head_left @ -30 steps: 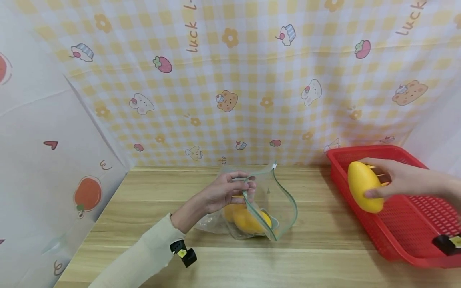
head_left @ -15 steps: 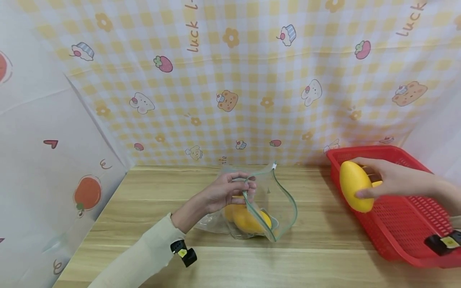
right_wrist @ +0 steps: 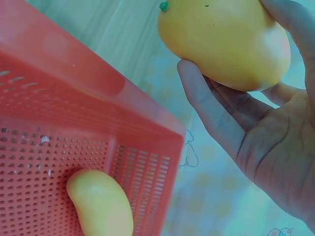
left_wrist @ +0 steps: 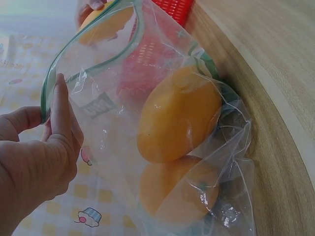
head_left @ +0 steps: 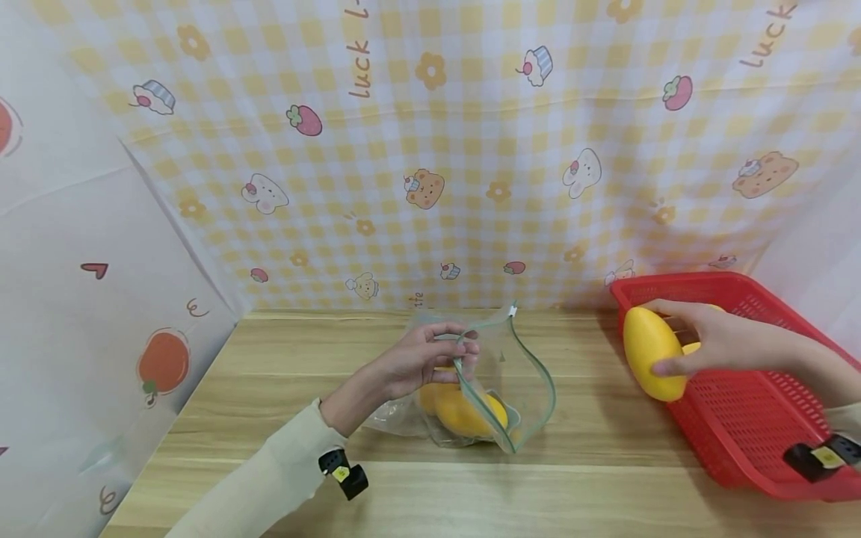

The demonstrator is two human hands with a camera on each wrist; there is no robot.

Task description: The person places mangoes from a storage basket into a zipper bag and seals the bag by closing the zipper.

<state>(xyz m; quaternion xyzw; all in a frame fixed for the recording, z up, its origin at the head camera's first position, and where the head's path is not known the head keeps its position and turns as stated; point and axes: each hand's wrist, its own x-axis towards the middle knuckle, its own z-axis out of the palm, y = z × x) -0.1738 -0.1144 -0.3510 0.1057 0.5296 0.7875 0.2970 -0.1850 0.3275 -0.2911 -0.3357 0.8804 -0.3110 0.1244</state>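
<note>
My left hand (head_left: 427, 355) pinches the green-edged rim of a clear zip bag (head_left: 531, 373), holding its mouth apart toward the right. Inside the bag lie two yellow mangoes, the upper mango (left_wrist: 179, 115) resting against the lower mango (left_wrist: 177, 189) in the left wrist view. Over the left rim of the red basket, my right hand (head_left: 713, 340) grips another yellow mango (head_left: 649, 355) between thumb and fingers. A small green stem tip shows on that held mango (right_wrist: 226, 39) in the right wrist view.
The red plastic basket (head_left: 723, 448) with perforated walls stands at the right of the wooden table (head_left: 592, 493). One more mango (right_wrist: 101, 204) lies in it. A checked cloth (head_left: 471, 149) hangs behind the table. A white slider (head_left: 513, 310) sits on the bag's zip.
My right hand has carried the mango leftward, from above the basket's inside to its left rim. The left hand and the bag have stayed in place.
</note>
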